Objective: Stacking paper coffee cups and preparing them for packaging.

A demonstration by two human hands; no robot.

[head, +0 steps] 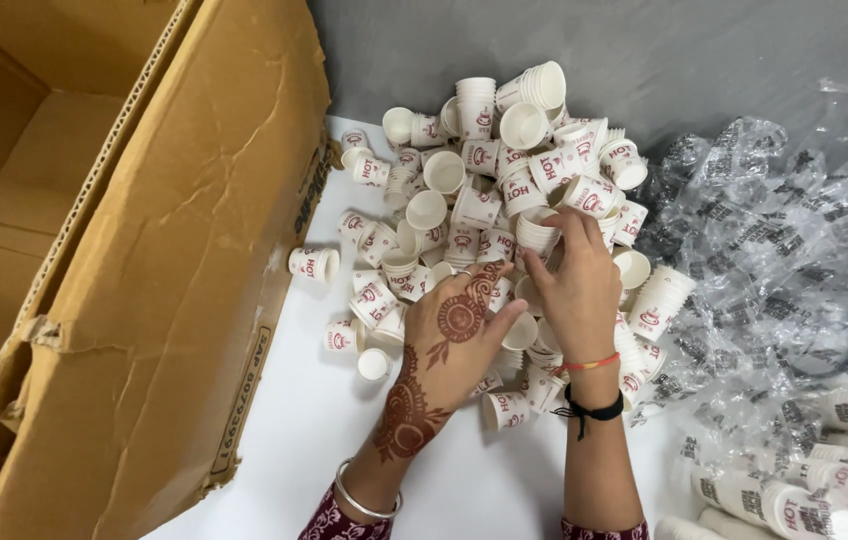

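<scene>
A heap of small white paper cups (489, 190) with red print covers the middle of a white table (304, 430). My left hand (459, 335), marked with henna, rests palm down on the near part of the heap, thumb stretched toward my right hand. My right hand (576, 285), with red and black threads at the wrist, reaches into the heap and pinches a short stack of cups (539, 235) between its fingertips. Cups lie on their sides, upright and nested all around both hands.
A large open cardboard box (134, 250) stands at the left, its flap leaning over the table edge. Crumpled clear plastic wrappers (774, 260) pile up at the right. Wrapped sleeves of stacked cups (824, 470) lie at the lower right. A grey wall is behind.
</scene>
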